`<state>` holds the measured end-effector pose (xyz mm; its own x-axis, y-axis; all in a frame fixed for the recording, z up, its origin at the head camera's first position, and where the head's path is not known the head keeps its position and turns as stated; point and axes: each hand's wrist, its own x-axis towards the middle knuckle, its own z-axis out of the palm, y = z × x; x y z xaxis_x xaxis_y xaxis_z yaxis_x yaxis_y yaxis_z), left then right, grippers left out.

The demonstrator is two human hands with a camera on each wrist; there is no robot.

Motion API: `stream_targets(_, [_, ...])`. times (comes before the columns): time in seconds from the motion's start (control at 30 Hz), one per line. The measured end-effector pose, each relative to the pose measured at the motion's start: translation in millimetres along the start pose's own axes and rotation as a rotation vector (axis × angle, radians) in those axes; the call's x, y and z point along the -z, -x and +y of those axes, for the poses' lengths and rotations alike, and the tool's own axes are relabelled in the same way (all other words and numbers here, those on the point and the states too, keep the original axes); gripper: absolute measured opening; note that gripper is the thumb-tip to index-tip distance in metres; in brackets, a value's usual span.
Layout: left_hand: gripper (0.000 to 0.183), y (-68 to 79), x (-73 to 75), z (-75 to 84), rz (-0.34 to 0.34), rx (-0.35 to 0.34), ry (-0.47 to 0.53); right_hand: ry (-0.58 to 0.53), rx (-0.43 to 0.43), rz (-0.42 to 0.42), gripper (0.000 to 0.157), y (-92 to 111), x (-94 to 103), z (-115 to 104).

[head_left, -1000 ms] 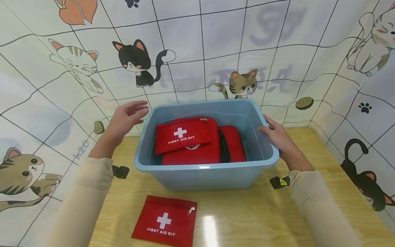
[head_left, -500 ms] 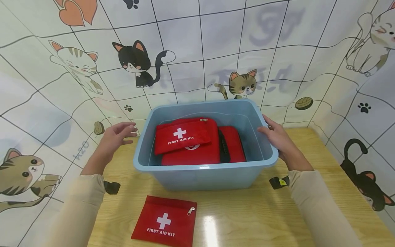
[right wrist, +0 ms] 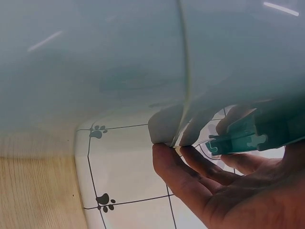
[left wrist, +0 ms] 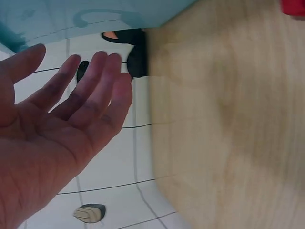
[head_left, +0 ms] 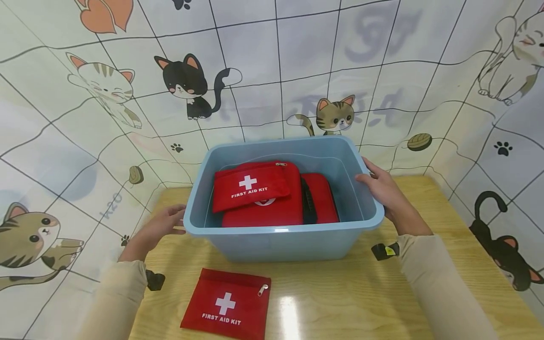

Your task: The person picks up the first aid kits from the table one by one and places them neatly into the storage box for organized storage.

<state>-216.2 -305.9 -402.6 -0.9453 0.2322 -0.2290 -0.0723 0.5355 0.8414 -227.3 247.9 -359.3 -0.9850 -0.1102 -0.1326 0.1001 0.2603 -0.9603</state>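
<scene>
A light blue plastic tub (head_left: 280, 245) stands on the wooden table. Inside it, a red first aid pouch (head_left: 250, 186) with a white cross lies over a larger red case (head_left: 263, 215). Another red case (head_left: 320, 196) with a black strip sits to their right. My right hand (head_left: 380, 189) grips the tub's right rim, thumb over the edge; the right wrist view shows its fingertips against the outer wall. My left hand (head_left: 159, 227) is beside the tub's left rim, its fingers loosely bent in the left wrist view (left wrist: 71, 109), apart from the tub there.
A second flat red first aid pouch (head_left: 229, 304) with a zip lies on the table (head_left: 331, 302) in front of the tub. Close behind and at both sides rises a white wall covering (head_left: 263, 71) printed with cats and grid lines.
My left hand has come down from above the tub's left rear corner, swinging out left and then in beside the left rim. My right hand and the tub have stayed put.
</scene>
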Motion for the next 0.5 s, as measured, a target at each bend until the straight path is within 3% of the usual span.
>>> stream_targets(0.17, [0.057, 1.1, -9.5, -16.8, -0.073, 0.037, 0.044, -0.001, -0.002, 0.002, 0.067, 0, 0.2, 1])
stream_targets(0.5, [0.056, 0.7, -27.0, -29.6, -0.116, 0.105, 0.109, -0.009, -0.004, 0.003, 0.067, 0, 0.2, 0])
